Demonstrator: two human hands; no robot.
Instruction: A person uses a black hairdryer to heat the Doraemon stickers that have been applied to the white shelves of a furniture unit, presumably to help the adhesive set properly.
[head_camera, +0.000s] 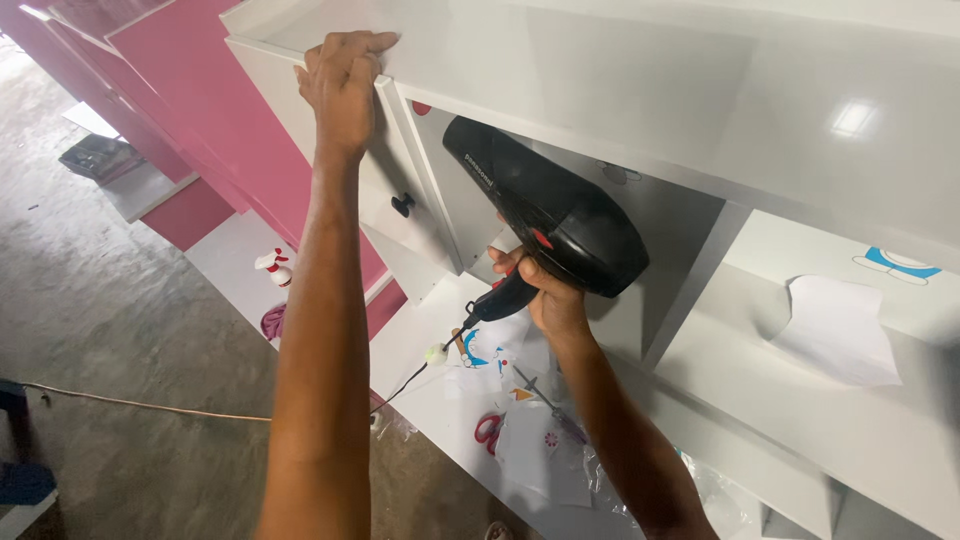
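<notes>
My right hand (545, 290) grips the handle of a black hair dryer (545, 205), whose nozzle points up and left toward the inside of a white cabinet (700, 90). My left hand (343, 85) rests on the top front edge of the cabinet, fingers curled over the corner above a small open white door (415, 190) with a black knob (402, 205). The dryer's black cord (440, 345) hangs down from the handle to the left.
Sticker sheets and red-handled scissors (488, 430) lie on a white shelf below. A white paper sheet (840, 330) sits in the right compartment. Pink panels (190, 110) lean at left; a white spray bottle with red trigger (275, 268) stands on a low board. A cable (130, 403) crosses the concrete floor.
</notes>
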